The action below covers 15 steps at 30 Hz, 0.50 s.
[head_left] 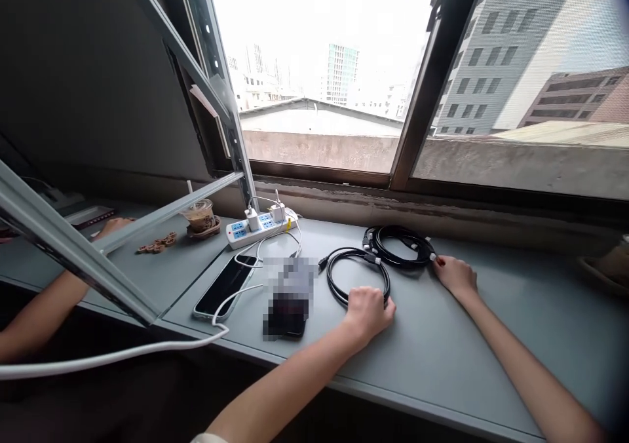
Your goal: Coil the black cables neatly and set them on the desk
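My left hand (368, 313) is closed around the near side of a coiled black cable (334, 284) lying on the grey table. The coil's connectors show at its far side, one with a white cap. Farther back lies a second black cable coil (393, 261) with several white-capped ends. At its right edge, my right hand (457, 278) has its fingers pinched on this coil near a white-tipped end. The exact grip of the fingertips is partly hidden.
Left of my hands lie a blurred-out phone (289, 305) and another phone (227, 287) with white charging cords. A power strip (260, 227) and an iced drink cup (199, 213) stand behind. A metal shelf frame (181, 56) separates off another person's arm (49, 305). Windows line the back.
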Tool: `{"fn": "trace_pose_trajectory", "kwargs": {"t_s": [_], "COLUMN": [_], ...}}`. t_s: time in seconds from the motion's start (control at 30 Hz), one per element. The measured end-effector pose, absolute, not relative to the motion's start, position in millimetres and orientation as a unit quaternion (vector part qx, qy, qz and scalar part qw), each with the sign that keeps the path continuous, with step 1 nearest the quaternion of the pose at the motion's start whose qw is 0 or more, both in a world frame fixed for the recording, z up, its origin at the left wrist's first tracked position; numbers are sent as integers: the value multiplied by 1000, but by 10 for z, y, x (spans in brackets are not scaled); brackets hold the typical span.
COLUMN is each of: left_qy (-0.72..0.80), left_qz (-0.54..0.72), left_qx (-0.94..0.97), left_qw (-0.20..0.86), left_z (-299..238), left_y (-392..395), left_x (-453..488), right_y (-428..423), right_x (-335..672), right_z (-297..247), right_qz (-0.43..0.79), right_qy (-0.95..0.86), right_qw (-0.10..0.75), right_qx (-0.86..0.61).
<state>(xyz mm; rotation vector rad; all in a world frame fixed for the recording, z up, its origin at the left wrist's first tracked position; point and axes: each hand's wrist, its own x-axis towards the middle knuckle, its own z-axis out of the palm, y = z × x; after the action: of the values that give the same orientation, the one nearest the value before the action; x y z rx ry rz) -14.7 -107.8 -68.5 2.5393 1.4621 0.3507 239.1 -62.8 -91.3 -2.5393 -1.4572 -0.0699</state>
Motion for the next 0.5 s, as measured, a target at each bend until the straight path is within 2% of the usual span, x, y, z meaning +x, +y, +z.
{"fn": "trace_pose_trajectory", "kwargs": {"t_s": [0.2,0.5], "left_qy": [463,469], "left_qz": [118,116], "left_qx": [872,873], "left_qw": [106,67], "left_z": [-682,-644], "left_y": [-1179,-1075], "left_x": [-143,-132], "right_y": [-647,-655], "right_x": [2366,2337], "right_z": [-908,-863], "right_qz": [-35,-16], "right_qy": [-503,-505], "right_qw": [94,107], "right_qx": [-858,-856]}}
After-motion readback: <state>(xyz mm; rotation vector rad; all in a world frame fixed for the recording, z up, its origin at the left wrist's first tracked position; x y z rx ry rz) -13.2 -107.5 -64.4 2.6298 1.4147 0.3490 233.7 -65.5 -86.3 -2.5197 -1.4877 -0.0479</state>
